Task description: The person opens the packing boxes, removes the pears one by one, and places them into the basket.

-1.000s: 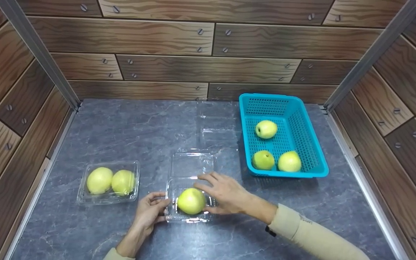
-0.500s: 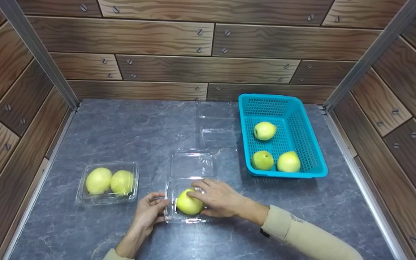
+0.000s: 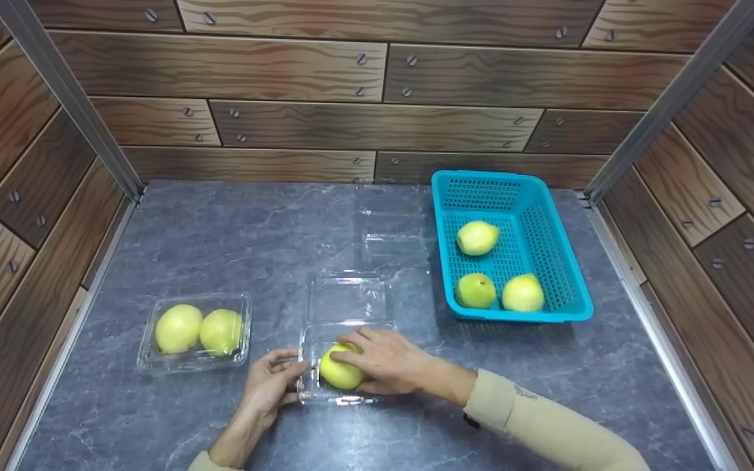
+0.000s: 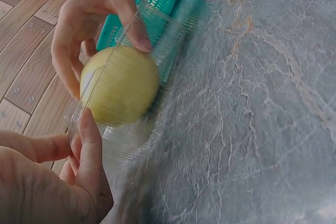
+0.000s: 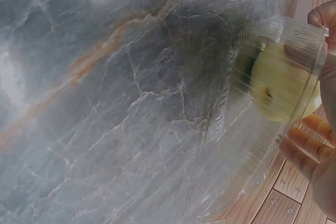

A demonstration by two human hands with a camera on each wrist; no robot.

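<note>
A yellow-green pear (image 3: pixel 338 369) sits in the base of a hinged clear plastic clamshell box (image 3: pixel 347 299), whose lid lies opened out toward the back. My right hand (image 3: pixel 390 364) grips the pear from its right side, fingers over the top and thumb low near the front. At the left wall my left hand (image 3: pixel 271 381) pinches the box's edge between thumb and fingers. Through the clear wall in the left wrist view the pear (image 4: pixel 123 87) shows whole, with the right hand's fingers around its far side. The right wrist view shows the pear's dark end spot through the plastic.
Left of the hands stands another clear box (image 3: pixel 148 356) with two pears (image 3: pixel 179 328) inside. A blue perforated basket (image 3: pixel 563 261) at the right holds three pears (image 3: pixel 523 293). Beside it at the back lies another opened clear box (image 3: pixel 393 226). Wood-patterned walls surround the grey marbled table.
My right hand has moved left and closed over the pear, which has shifted slightly left in the box. The left hand stays at the box's edge.
</note>
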